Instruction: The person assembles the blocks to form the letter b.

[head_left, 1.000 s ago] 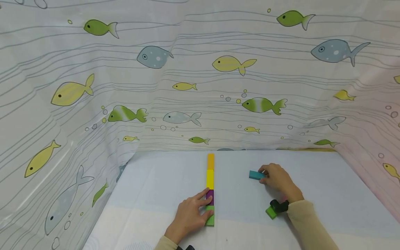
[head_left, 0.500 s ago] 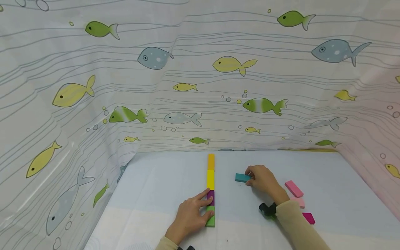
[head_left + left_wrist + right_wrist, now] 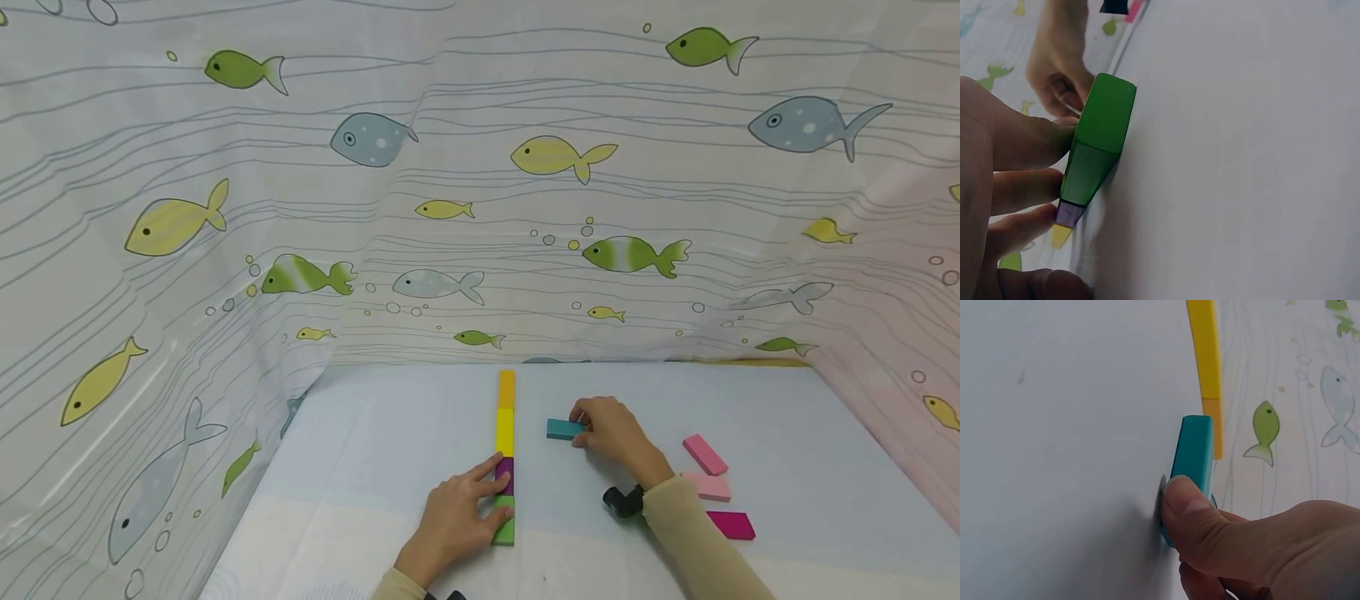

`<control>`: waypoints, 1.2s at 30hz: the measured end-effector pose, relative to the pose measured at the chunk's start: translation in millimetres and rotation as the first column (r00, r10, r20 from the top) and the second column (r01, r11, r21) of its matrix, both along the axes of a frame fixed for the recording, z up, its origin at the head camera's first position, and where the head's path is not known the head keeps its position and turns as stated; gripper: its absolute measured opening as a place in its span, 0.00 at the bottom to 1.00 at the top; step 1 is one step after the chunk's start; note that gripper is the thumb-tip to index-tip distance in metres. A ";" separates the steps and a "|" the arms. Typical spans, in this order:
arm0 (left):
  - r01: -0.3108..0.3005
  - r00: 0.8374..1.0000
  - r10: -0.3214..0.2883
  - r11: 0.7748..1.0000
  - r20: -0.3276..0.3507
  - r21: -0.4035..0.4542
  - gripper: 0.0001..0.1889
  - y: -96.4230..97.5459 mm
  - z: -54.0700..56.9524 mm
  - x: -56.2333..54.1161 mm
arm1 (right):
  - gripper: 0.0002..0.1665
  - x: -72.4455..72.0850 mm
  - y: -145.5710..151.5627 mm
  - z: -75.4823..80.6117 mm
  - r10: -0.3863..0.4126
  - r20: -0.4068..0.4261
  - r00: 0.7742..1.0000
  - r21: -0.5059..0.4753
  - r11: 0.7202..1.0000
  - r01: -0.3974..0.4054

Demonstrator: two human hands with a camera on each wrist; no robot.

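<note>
A straight row of blocks runs away from me on the table: a green block (image 3: pixel 504 533) nearest, then a purple block (image 3: pixel 505 467), a yellow block (image 3: pixel 505 432) and an orange block (image 3: pixel 507 388) at the far end. Along the near part of the row lies my left hand (image 3: pixel 453 517), its extended fingers touching the purple block and its thumb on the green one. To the right of the row, my right hand (image 3: pixel 618 437) pinches a teal block (image 3: pixel 561 429) between thumb and fingers. The teal block's free end points at the row, a short gap away from the yellow block.
Beyond my right forearm lie a pink block (image 3: pixel 705 454), a light pink block (image 3: pixel 708 486) and a magenta block (image 3: pixel 733 525), the last two partly covered by the sleeve. A fish-patterned sheet (image 3: pixel 525 250) hangs behind the white table (image 3: pixel 390 433) and along its sides.
My right hand has slid leftward with the teal block, closer to the row. The pink and magenta blocks have come into view, and a loose green block is now hidden. My left hand stays put.
</note>
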State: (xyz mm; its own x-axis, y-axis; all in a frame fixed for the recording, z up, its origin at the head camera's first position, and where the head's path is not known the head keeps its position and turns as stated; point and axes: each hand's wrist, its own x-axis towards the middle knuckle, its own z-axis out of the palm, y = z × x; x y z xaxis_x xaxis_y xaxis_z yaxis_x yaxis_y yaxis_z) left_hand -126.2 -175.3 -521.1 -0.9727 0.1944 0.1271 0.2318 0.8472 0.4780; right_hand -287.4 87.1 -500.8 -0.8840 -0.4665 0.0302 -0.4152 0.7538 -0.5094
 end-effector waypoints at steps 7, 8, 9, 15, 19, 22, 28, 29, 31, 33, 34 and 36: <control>-0.005 1.000 0.005 1.000 0.015 -0.012 0.25 0.4 0.3 -0.2 | 0.16 0.6 -10.5 0.7 0.022 -0.008 1.000 -0.012 1.000 -0.022; -0.004 1.000 0.005 1.000 0.012 -0.014 0.25 0.4 0.1 -0.2 | 0.16 0.6 -12.1 0.5 0.025 -0.007 1.000 -0.013 1.000 -0.025; -0.004 1.000 0.004 1.000 0.010 -0.014 0.25 0.4 0.1 -0.2 | 0.16 1.0 -14.0 0.8 0.025 -0.001 1.000 -0.014 1.000 -0.025; 0.003 1.000 -0.003 1.000 0.003 -0.005 0.24 0.1 0.6 0.7 | 0.16 1.8 -24.1 -0.1 0.027 0.022 0.999 -0.001 1.000 -0.027; 0.004 1.000 -0.004 1.000 0.001 -0.009 0.24 0.3 1.4 0.6 | 0.16 3.0 -29.9 0.5 0.030 0.029 0.999 0.003 1.000 -0.030; 0.002 1.000 -0.002 1.000 0.006 -0.006 0.24 0.8 1.8 0.2 | 0.15 4.2 -33.9 0.6 0.035 0.033 0.999 0.006 0.999 -0.035; 0.004 1.000 -0.004 1.000 0.003 -0.003 0.23 0.7 1.2 0.2 | 0.15 5.2 -39.6 1.2 0.046 0.028 0.999 0.003 0.999 -0.046; 0.003 1.000 -0.003 1.000 0.004 -0.003 0.24 0.7 1.0 0.1 | 0.16 5.1 -40.4 1.1 0.047 0.026 0.999 0.003 0.999 -0.047; 0.003 1.000 -0.003 1.000 0.006 -0.004 0.24 0.7 0.9 -0.4 | 0.16 5.5 -42.2 1.0 0.049 0.025 0.998 0.004 0.999 -0.049; 0.003 1.000 -0.003 1.000 0.008 -0.003 0.24 0.6 0.8 -0.9 | 0.16 5.6 -43.7 1.2 0.052 0.021 0.998 0.007 0.999 -0.052; 0.004 1.000 -0.004 1.000 0.008 -0.002 0.24 0.6 0.9 -1.3 | 0.16 5.8 -44.5 1.3 0.051 0.021 0.998 0.010 0.999 -0.052; 0.007 1.000 -0.007 1.000 0.004 -0.001 0.24 0.5 0.7 -1.8 | 0.16 5.6 -46.0 1.1 0.052 0.018 0.998 0.012 0.999 -0.052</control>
State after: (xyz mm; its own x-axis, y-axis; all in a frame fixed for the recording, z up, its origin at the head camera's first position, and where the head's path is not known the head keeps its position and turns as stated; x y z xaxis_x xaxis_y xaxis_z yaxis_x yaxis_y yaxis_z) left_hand -128.1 -174.8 -520.4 -0.9718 0.2008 0.1233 0.2355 0.8462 0.4780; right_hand -281.9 41.1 -499.7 -0.8588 -0.5122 0.0082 -0.4449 0.7378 -0.5076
